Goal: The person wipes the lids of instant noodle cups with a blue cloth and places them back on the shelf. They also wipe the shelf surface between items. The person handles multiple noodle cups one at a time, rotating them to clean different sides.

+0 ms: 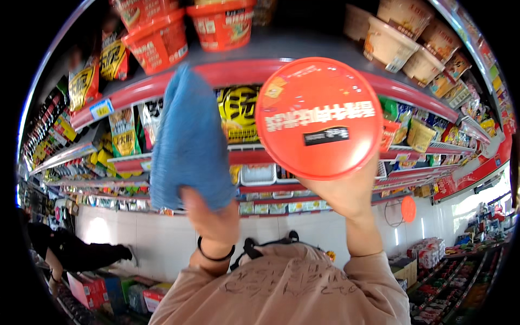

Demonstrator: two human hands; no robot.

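My left hand (211, 219) grips a folded blue cloth (191, 142), which rises in front of the shelf edge and looks slightly blurred. The red lid of a round instant noodle tub (321, 118) faces the camera, held up by my right hand (337, 191); most of its fingers are hidden behind the tub. Cloth and tub are apart. Beyond them, on the top shelf (284, 44), stand more red noodle tubs (223, 24) at the left and pale tubs (390, 44) at the right.
Bagged snacks (124, 132) fill the lower shelves, behind a red shelf edge (406, 91). A person in dark clothes (77, 248) is at the lower left, near stacked boxes (89, 290). A round red stool (408, 209) stands on the pale floor at the right.
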